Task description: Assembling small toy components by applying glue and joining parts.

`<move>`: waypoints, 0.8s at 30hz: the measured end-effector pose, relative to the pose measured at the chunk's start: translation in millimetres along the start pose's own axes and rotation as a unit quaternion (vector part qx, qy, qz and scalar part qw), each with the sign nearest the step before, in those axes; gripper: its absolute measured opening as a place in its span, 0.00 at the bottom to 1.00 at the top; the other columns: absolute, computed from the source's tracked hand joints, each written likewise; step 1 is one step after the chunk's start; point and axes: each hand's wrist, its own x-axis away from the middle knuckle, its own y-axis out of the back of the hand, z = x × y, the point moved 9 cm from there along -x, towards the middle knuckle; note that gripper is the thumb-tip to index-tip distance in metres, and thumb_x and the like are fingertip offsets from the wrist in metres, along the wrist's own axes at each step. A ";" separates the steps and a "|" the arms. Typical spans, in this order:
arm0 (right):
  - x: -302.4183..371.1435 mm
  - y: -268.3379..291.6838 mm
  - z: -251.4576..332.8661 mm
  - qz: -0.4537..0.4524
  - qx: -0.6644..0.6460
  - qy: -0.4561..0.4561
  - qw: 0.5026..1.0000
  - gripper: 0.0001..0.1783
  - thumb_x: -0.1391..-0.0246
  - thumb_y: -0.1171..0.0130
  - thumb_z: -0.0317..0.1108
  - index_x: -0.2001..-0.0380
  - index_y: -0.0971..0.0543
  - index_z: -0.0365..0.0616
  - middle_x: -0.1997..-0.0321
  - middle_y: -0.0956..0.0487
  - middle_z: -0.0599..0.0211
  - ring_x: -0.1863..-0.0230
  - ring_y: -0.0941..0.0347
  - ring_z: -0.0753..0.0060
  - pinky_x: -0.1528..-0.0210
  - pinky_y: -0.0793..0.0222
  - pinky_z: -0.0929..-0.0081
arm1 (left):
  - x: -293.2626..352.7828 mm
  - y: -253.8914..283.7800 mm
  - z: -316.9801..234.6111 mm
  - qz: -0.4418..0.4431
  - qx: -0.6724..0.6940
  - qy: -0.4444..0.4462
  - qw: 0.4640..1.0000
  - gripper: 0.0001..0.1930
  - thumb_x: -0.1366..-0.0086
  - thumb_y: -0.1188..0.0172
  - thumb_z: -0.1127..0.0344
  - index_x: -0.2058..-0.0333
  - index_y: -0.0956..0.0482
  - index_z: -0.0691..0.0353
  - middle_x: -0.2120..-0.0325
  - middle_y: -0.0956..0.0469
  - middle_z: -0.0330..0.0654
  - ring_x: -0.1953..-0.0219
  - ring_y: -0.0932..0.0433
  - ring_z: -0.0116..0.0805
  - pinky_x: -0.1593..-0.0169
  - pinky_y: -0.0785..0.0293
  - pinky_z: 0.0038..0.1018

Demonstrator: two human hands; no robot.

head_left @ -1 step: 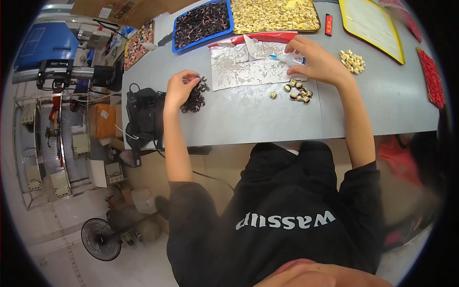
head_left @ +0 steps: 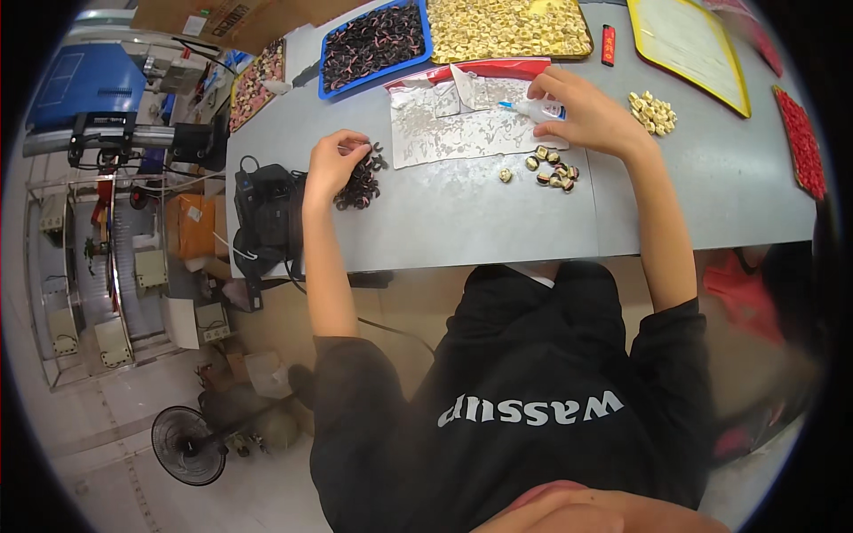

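Note:
My right hand (head_left: 582, 111) is closed round a small white glue bottle (head_left: 540, 110). Its blue nozzle points left over a white, glue-stained sheet (head_left: 418, 142) with a red far edge. At the left, my left hand (head_left: 336, 164) has its fingertips pinched together by a pile of dark curved pieces (head_left: 360, 188). What sits in the pinch is too small to make out. In front of my right hand lie several cream pieces with dark bands (head_left: 557, 169), and a single cream piece (head_left: 506, 176) is apart from them.
Behind the sheet stand a blue tray (head_left: 378, 44) of dark pieces and a tray of cream pieces (head_left: 506, 31). To the right are a cream pile (head_left: 652, 113), a red stick-shaped item (head_left: 609, 44), a yellow-rimmed tray (head_left: 742, 102) and red pieces (head_left: 802, 142). A black device (head_left: 267, 209) with cables sits left.

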 end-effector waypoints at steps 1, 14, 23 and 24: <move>-0.2 -0.1 -1.2 -0.001 0.000 -0.001 1.000 0.19 0.54 0.35 0.34 0.60 0.30 0.41 0.56 0.27 0.58 0.51 0.29 0.56 0.49 0.33 0.66 | -3.2 -2.9 2.4 0.014 0.022 -0.001 1.000 0.08 0.43 0.37 0.70 0.64 0.19 0.65 0.72 0.20 0.39 0.68 0.23 0.29 0.60 0.27 0.24; 1.4 -0.9 -3.6 -0.020 0.033 0.005 0.999 0.16 0.52 0.39 0.31 0.60 0.29 0.42 0.56 0.26 0.59 0.50 0.30 0.56 0.48 0.33 0.67 | 6.7 -8.7 -20.9 0.042 0.007 -0.049 0.998 0.14 0.46 0.32 0.66 0.62 0.23 0.63 0.67 0.22 0.43 0.64 0.24 0.32 0.58 0.28 0.26; 0.6 -1.8 -2.1 -0.025 0.044 0.019 0.999 0.16 0.51 0.39 0.32 0.59 0.29 0.41 0.56 0.27 0.58 0.51 0.30 0.55 0.50 0.33 0.66 | 6.3 -21.2 -32.0 0.118 -0.006 -0.035 0.992 0.09 0.45 0.34 0.70 0.66 0.23 0.64 0.69 0.28 0.41 0.69 0.27 0.29 0.61 0.28 0.25; 0.8 -1.9 -2.4 -0.028 0.047 0.021 0.998 0.16 0.51 0.39 0.32 0.59 0.29 0.41 0.56 0.27 0.58 0.51 0.30 0.55 0.50 0.33 0.66 | 6.3 -21.4 -33.6 0.120 -0.015 -0.038 0.992 0.09 0.45 0.34 0.70 0.67 0.24 0.64 0.68 0.28 0.41 0.69 0.27 0.29 0.61 0.28 0.25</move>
